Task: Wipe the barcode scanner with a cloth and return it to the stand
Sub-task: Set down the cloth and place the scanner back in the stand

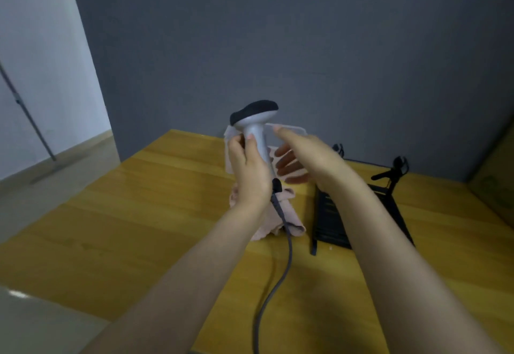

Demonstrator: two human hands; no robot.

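My left hand (249,170) grips the grey handle of the barcode scanner (254,120), holding it upright above the wooden table (133,228), black head on top. A pale pink cloth (289,214) shows behind that hand and hangs down to the table under it. Just right of the handle, my right hand (303,156) is open with fingers spread and holds nothing. The scanner's grey cable (288,259) runs from the handle's base to the frame's bottom edge. The black stand (396,168) rises at the right rear of the table.
A flat black object (329,214) lies on the table under my right forearm. A clear plastic container (292,128) stands behind the scanner against the grey wall. A cardboard box (495,184) sits at the far right. The table's left edge drops to the floor.
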